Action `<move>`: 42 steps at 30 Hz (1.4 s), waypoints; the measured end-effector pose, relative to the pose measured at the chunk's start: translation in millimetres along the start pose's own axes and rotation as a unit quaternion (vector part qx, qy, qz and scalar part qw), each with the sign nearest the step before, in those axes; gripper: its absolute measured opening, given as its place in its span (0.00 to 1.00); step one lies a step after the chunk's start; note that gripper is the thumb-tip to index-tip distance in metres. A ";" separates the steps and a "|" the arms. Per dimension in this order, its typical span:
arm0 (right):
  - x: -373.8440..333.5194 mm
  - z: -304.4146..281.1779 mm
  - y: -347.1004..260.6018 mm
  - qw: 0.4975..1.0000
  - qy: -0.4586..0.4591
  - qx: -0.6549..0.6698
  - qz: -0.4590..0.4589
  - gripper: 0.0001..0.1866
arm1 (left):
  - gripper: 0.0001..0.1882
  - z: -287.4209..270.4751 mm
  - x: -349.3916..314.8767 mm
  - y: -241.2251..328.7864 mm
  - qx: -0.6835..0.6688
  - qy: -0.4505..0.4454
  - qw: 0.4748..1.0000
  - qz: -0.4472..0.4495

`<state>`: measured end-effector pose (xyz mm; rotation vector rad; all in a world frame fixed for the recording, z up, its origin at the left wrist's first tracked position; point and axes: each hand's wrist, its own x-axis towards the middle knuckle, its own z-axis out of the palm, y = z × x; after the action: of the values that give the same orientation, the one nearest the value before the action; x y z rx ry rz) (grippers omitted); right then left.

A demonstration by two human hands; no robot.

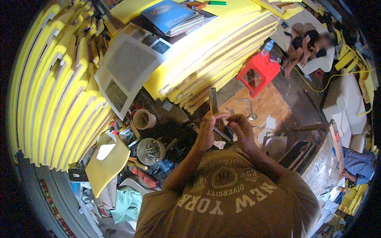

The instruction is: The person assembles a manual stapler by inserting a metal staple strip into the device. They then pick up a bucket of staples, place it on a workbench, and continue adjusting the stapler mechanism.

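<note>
metal strip (213,101), long, narrow, upright in left hand (207,133); screwdriver (226,133) in right hand (242,131).

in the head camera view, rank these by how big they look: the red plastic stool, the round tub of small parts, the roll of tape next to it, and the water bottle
1. Red plastic stool.
2. Round tub of small parts.
3. Roll of tape, only a little smaller than the tub.
4. Water bottle, smallest.
The stool and bottle sit farther from the camera, so true sizes may differ.
</note>
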<state>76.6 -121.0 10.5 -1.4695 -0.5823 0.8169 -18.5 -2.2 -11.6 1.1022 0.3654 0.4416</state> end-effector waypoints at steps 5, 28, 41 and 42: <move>40.4 -4.7 25.7 0.918 0.002 0.369 0.145 0.22 | 0.25 5.5 -4.8 5.7 0.037 -0.058 0.997 0.016; 28.0 1.4 73.7 0.773 -0.046 0.580 0.253 0.19 | 0.31 -3.4 -16.1 14.6 -0.046 -0.152 0.967 -0.198; 20.9 -15.3 79.2 0.852 -0.003 0.474 0.223 0.22 | 0.21 -42.1 -7.5 26.7 -0.010 -0.068 0.982 -0.177; 20.2 -16.0 82.2 0.850 -0.001 0.469 0.240 0.22 | 0.20 -42.0 -2.4 24.9 0.051 -0.040 0.982 -0.176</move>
<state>91.3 -121.8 -74.4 -0.6790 0.2278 1.2538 -45.2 38.3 -5.9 1.1240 0.5063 0.0658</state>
